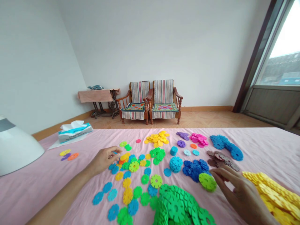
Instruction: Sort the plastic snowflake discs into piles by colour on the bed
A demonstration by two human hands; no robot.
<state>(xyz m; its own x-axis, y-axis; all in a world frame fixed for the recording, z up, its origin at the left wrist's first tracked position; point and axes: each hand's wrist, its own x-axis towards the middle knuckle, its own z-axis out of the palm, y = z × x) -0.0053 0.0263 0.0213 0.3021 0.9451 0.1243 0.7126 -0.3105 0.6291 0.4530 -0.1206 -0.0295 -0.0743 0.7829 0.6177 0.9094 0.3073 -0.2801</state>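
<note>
My left hand [108, 158] reaches over a mixed heap of flower-shaped plastic discs, its curled fingers and thumb apart just above the heap's left edge. Blue discs [114, 169] lie under it, with an orange disc [122, 162] and a lime disc [134, 166] to the right. My right hand [239, 190] is closed, thumb and forefinger together at the right edge of a lime disc stack [207, 182]; whatever is between the fingertips is hidden. Beyond it are a dark blue pile [196, 169] and a brown pile [221, 160].
A large green pile [176, 204] lies in front, yellow discs [276, 195] at the right. Farther back are yellow [157, 138], pink [198, 139] and blue [226, 146] piles. A tissue pack [75, 132] and a white rounded object [18, 147] stand at left on the pink cloth.
</note>
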